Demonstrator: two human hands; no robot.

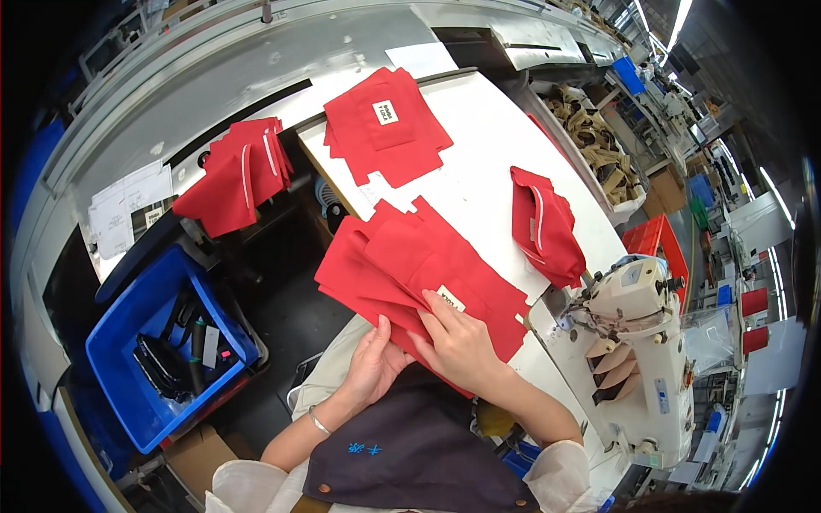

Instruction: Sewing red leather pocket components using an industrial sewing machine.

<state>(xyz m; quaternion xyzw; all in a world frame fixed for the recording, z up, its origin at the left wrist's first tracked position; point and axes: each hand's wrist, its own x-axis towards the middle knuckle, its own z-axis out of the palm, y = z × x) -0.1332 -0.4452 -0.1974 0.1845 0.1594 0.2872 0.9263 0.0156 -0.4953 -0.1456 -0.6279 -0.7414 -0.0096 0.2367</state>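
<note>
- At the centre of the frame, a stack of red fabric pieces [445, 252] lies over the near edge of the white tabletop [483, 150], its layers fanned and slightly askew.
- On it sits a small white label [450, 298] with dark printed lettering, tilted, close to the right hand's fingertips.
- The left hand [375, 366], lower centre, is closed on the stack's near edge, thumb against the cloth.
- The right hand [457, 342] rests its fingers on the cloth just below the label; I cannot tell whether it pinches the cloth or only presses.
- At upper centre, a second red stack [402, 158] carries a matching white label [385, 112], facing up, with two rows of bold dark capitals.
- At upper left, white paper sheets [128, 201] show fine line drawing and small print, too small to read. Beside them hangs a red bundle [244, 175] with pale strips.
- Right of centre lies a folded red piece [552, 231] with a white strip.
- At lower right, the white sewing machine [633, 295] bears a small blue marking [662, 395].
- At the bottom, the dark apron [410, 457] shows bright blue embroidered characters [365, 449].
</note>
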